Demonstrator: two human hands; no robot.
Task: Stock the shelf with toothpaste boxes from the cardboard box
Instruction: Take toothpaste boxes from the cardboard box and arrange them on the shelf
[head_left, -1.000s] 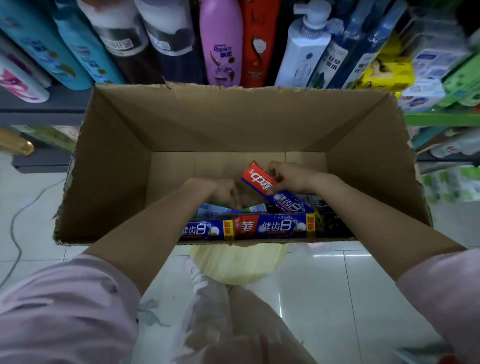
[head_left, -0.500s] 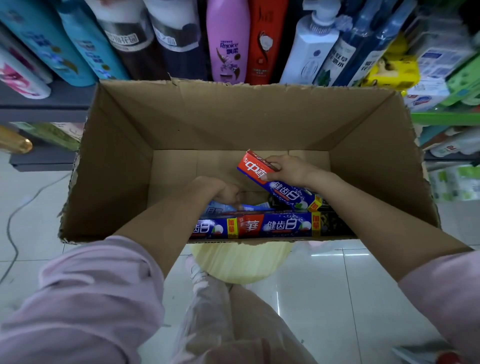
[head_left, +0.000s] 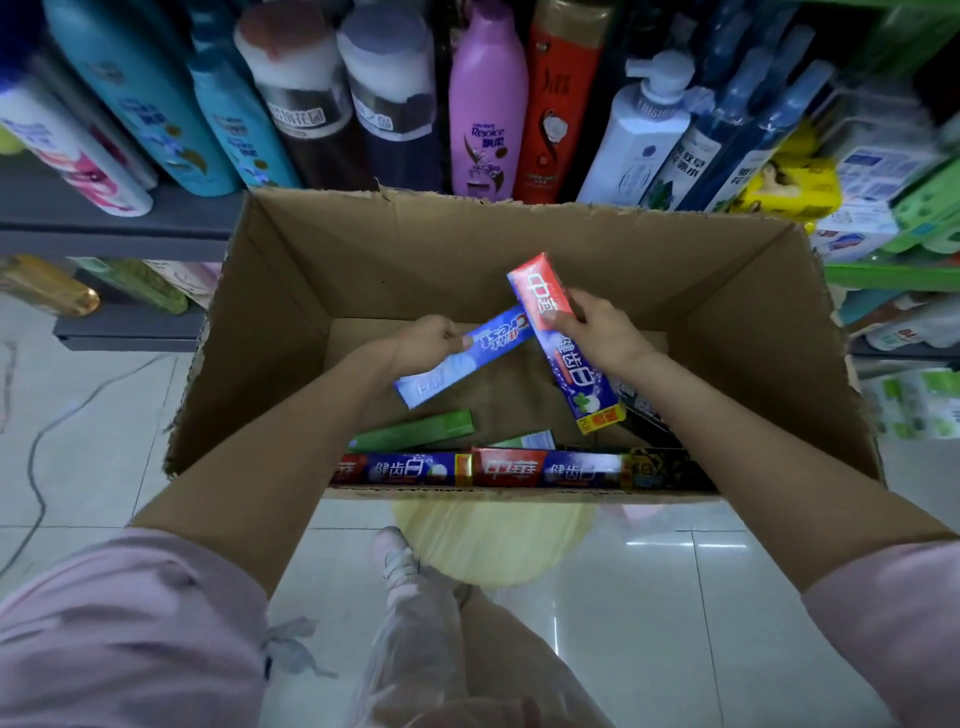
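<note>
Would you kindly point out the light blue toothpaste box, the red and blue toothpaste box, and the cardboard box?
light blue toothpaste box (head_left: 457, 366), head view, front face.
red and blue toothpaste box (head_left: 574, 374), head view, blue panel.
cardboard box (head_left: 467, 260), head view, far inner wall.

Shampoo bottles (head_left: 485, 104) line up at the back; a pale yellow stool (head_left: 493, 545) stands on white floor tiles (head_left: 675, 649).

Grey shelf (head_left: 119, 228) w/ upright bottles on it: teal bottles (head_left: 156, 104), purple bottle (head_left: 485, 104), orange bottle (head_left: 558, 98), white pump bottle (head_left: 641, 135). Green shelf (head_left: 891, 275) at right holds packs, blurred. White tile floor (head_left: 649, 623) below; thin cable (head_left: 47, 441) lies on it at left.
</note>
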